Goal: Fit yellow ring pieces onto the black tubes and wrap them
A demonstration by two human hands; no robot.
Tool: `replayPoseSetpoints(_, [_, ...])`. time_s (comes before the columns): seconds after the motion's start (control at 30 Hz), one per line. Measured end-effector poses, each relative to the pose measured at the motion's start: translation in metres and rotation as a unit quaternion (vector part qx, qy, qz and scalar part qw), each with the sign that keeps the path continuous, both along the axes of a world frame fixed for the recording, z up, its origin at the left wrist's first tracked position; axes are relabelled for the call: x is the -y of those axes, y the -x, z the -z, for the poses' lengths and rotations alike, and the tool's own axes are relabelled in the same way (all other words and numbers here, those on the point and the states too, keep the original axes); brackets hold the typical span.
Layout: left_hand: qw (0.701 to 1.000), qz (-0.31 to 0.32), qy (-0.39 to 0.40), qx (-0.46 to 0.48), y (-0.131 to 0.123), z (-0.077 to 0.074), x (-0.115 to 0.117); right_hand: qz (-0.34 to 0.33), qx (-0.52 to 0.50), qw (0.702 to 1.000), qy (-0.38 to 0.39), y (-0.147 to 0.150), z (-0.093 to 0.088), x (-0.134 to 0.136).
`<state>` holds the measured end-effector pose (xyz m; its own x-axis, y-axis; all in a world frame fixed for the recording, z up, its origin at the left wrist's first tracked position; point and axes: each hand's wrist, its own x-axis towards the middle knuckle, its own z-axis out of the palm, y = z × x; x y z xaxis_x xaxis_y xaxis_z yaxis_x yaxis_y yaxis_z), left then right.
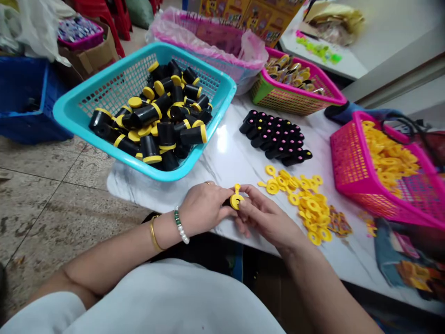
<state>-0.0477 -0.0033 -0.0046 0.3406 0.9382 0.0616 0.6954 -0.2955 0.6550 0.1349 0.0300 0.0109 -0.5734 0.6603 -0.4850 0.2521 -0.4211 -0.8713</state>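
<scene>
My left hand (203,206) is closed around a small black tube, mostly hidden in the fingers, at the table's near edge. My right hand (266,215) pinches a yellow ring cap (236,199) against the end of that tube. A loose pile of yellow ring caps (306,197) lies just right of my hands. Behind it stands a cluster of black tubes with pink dots (276,137). A teal basket (83,99) at the left holds several black tubes fitted with yellow caps.
A pink basket (347,162) of yellow caps stands at the right. A green-and-pink basket (278,95) and a pink-lined bin (215,37) sit at the back. Small printed packets (339,222) lie by the pile. The white marble table (232,153) overhangs a tiled floor on the left.
</scene>
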Motion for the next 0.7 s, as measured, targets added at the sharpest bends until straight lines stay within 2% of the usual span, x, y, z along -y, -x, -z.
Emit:
replayPoseSetpoints(0.1, [1.0, -0.003, 0.009, -0.015, -0.002, -0.001, 0.0, -0.029, 0.04, 0.998, -0.031, 0.001, -0.006, -0.002])
replayPoseSetpoints(0.2, [0.999, -0.023, 0.019, -0.023, 0.0, -0.006, -0.001, -0.013, 0.06, 0.996, -0.059, 0.005, -0.008, 0.003])
replayPoseSetpoints(0.3, [0.997, -0.003, 0.074, 0.031, 0.007, -0.015, -0.005, 0.005, 0.063, 0.996, -0.061, 0.005, -0.006, 0.008])
replayPoseSetpoints(0.4, [0.961, 0.068, 0.218, 0.157, 0.012, -0.021, -0.011, 0.016, 0.03, 0.999, -0.015, 0.003, -0.004, 0.007])
replayPoseSetpoints(0.47, [0.928, 0.052, 0.288, 0.229, 0.012, -0.021, -0.013, 0.035, 0.001, 0.999, 0.033, 0.002, -0.002, 0.004])
replayPoseSetpoints(0.57, [0.907, -0.014, 0.313, 0.282, 0.007, -0.016, -0.013, 0.061, -0.022, 0.994, 0.087, 0.001, 0.001, 0.001])
replayPoseSetpoints(0.7, [0.888, -0.024, 0.347, 0.3, 0.004, -0.015, -0.01, 0.084, -0.02, 0.994, 0.069, 0.0, 0.004, 0.003])
